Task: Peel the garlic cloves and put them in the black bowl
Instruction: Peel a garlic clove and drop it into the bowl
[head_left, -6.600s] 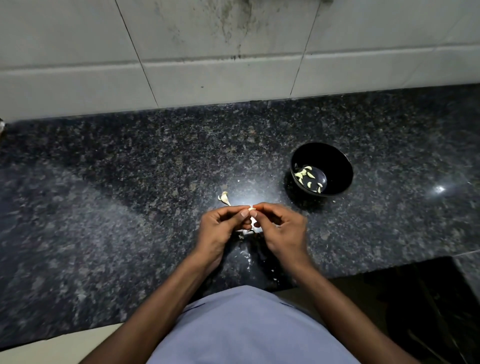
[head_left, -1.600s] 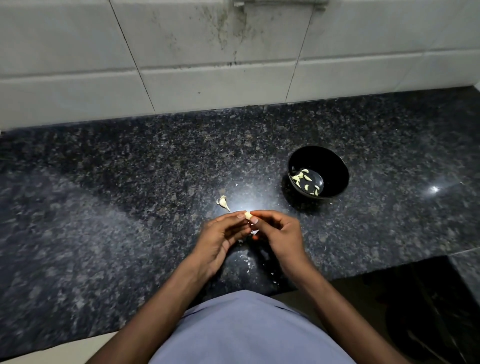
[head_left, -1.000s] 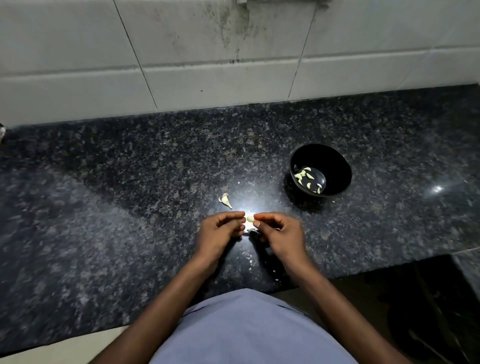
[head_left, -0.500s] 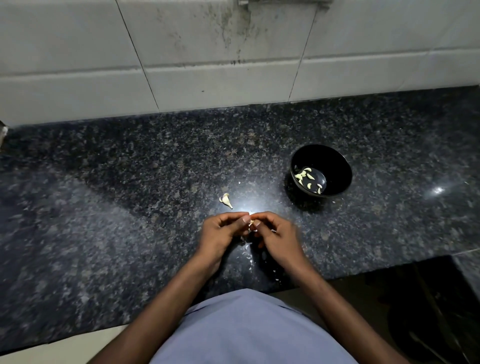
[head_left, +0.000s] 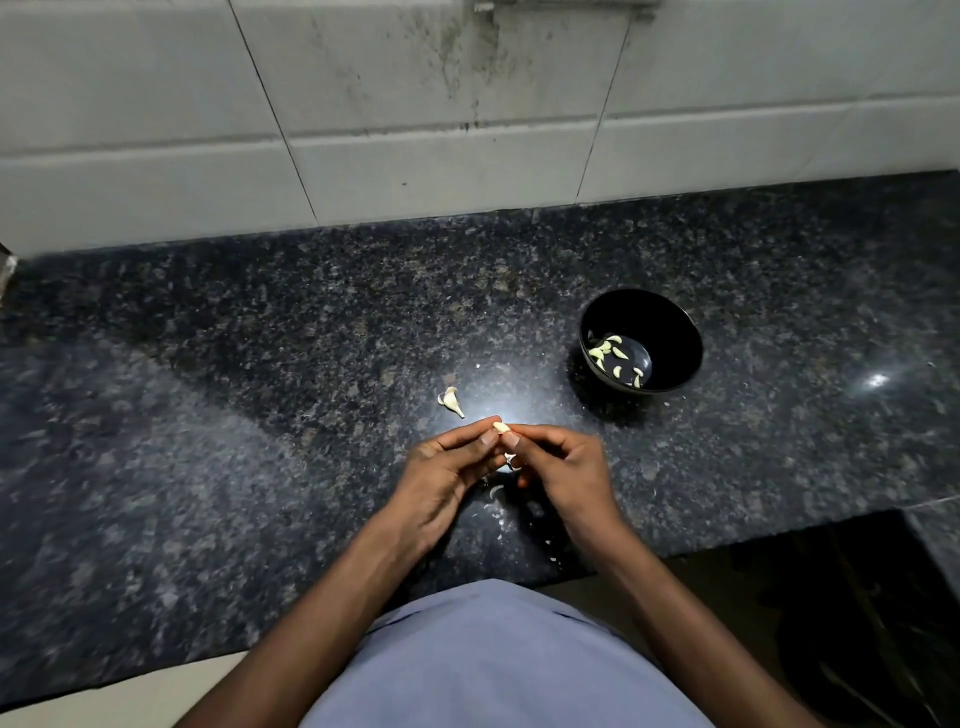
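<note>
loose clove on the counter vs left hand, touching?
Apart. The head view shows bare dark counter between the loose clove and the left hand, whose fingertips pinch another clove.

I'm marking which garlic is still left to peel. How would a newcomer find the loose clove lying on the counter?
Start at the black bowl on the dark granite counter and look to its left. There, just beyond the fingertips of the left hand, lies the unpeeled garlic clove. It lies alone with its papery skin on, while the bowl's cloves are bare.
</note>
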